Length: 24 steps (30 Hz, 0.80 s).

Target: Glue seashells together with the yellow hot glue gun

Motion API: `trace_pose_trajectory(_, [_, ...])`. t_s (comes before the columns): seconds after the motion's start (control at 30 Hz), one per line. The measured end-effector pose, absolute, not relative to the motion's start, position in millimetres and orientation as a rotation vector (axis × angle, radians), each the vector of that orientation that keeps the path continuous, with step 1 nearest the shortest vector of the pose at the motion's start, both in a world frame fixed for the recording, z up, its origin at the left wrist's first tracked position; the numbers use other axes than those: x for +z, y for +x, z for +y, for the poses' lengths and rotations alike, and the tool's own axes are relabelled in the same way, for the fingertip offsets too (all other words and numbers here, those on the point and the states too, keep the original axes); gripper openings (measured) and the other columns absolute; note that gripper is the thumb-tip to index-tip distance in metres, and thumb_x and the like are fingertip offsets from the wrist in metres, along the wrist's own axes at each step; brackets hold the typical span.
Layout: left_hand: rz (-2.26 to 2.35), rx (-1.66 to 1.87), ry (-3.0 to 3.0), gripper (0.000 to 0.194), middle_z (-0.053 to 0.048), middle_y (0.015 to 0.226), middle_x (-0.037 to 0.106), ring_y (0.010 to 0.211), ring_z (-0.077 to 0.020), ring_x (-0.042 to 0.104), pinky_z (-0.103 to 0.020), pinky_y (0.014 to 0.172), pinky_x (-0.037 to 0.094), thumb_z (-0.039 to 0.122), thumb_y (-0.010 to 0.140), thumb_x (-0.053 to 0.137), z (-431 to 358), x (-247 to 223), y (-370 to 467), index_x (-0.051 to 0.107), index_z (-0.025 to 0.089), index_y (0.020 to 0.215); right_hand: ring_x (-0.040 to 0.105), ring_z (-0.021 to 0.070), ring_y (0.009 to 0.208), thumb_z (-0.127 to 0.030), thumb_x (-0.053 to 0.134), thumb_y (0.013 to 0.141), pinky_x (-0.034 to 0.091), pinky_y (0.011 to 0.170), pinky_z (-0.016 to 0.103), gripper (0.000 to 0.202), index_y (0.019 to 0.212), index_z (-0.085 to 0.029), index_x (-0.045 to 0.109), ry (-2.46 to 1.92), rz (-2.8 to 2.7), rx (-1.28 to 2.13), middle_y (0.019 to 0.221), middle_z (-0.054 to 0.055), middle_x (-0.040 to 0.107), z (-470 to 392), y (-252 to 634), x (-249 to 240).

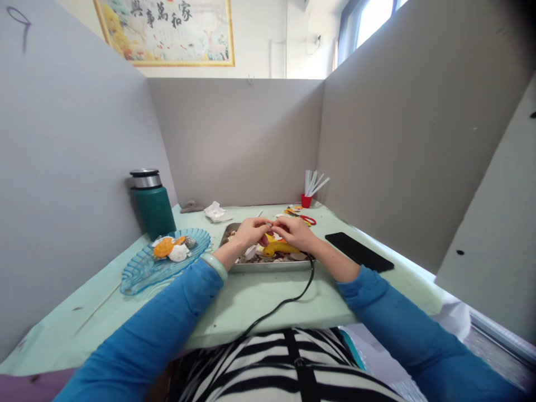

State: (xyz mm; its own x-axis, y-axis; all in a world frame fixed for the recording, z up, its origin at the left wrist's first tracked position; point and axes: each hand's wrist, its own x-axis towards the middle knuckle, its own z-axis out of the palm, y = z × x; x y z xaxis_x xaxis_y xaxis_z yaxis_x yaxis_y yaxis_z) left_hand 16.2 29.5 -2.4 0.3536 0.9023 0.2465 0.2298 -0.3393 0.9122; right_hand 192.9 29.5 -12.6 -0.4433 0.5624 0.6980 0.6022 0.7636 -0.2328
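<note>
My left hand (254,230) and my right hand (294,231) meet over a metal tray (268,268), fingertips pinched together. Whatever they hold between them is too small and hidden to name. Below them the tray is full of shells (288,257) and small pieces. A yellow glue gun (274,247) lies on the shells, partly under my right hand. Its black cord (288,301) runs over the tray's front rim and down toward my lap.
On the left stand a blue scalloped plate (140,279) with shells (179,253) and a green bottle (154,209). A black phone-like slab (359,251) lies right. Behind are crumpled white wrapping (215,211), red-handled scissors (307,219) and a red cup (306,201) of white sticks. Grey partitions (238,139) enclose the table.
</note>
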Motion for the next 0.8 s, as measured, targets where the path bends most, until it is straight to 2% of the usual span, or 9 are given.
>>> trace_pose_trajectory(0.17, [1.028, 0.998, 1.818, 0.024, 0.0, 0.051, 0.057, 0.045, -0.0106, 0.055, -0.022, 0.048, 0.046, 0.023, 0.079, 0.054, 27.8, -1.5, 16.8, 0.066, 0.01, 0.095, 0.043, 0.0092, 0.054, -0.031, 0.051, 0.086, 0.028, 0.056, 0.022, 0.021, 0.075, -0.017, 0.062, -0.869, -2.153, -0.065, 0.058, -0.002, 0.054, 29.2, 192.9, -12.5])
trace_pose_trajectory(0.33, [1.036, 0.995, 1.78, 0.036, 0.001, 0.051, 0.057, 0.047, -0.0113, 0.057, -0.023, 0.05, 0.048, 0.022, 0.079, 0.056, 24.1, 0.0, 17.9, 0.059, 0.009, 0.112, 0.044, 0.0099, 0.054, -0.029, 0.053, 0.085, 0.028, 0.056, 0.022, 0.018, 0.076, -0.017, 0.062, -0.913, -2.099, -0.063, 0.058, -0.001, 0.055, 28.0, 192.5, -12.2])
trace_pose_trajectory(0.5, [0.974, 1.02, 1.742, 0.049, -0.003, 0.065, 0.063, 0.05, -0.0115, 0.058, -0.026, 0.052, 0.051, 0.021, 0.078, 0.057, 22.2, 1.2, 18.2, 0.049, 0.008, 0.125, 0.045, 0.0099, 0.053, -0.029, 0.054, 0.084, 0.028, 0.056, 0.022, 0.016, 0.075, -0.017, 0.059, -0.909, -2.066, -0.085, 0.059, -0.001, 0.056, 30.7, 193.3, -14.1])
trace_pose_trajectory(0.63, [0.926, 1.029, 1.721, 0.052, -0.007, 0.078, 0.065, 0.052, -0.0114, 0.06, -0.026, 0.05, 0.051, 0.025, 0.078, 0.06, 21.2, 2.5, 18.2, 0.047, 0.008, 0.125, 0.045, 0.0097, 0.052, -0.028, 0.055, 0.083, 0.029, 0.055, 0.022, 0.014, 0.074, -0.017, 0.059, -0.914, -2.04, -0.09, 0.059, -0.002, 0.056, 32.0, 193.8, -15.2])
trace_pose_trajectory(0.8, [0.976, 1.051, 1.695, 0.042, -0.004, 0.067, 0.063, 0.052, -0.0122, 0.06, -0.025, 0.051, 0.051, 0.029, 0.081, 0.057, 23.2, 1.4, 18.5, 0.053, 0.009, 0.119, 0.045, 0.0097, 0.052, -0.027, 0.056, 0.083, 0.029, 0.055, 0.022, 0.013, 0.075, -0.017, 0.06, -0.89, -2.038, -0.097, 0.059, -0.002, 0.057, 33.1, 193.6, -15.9])
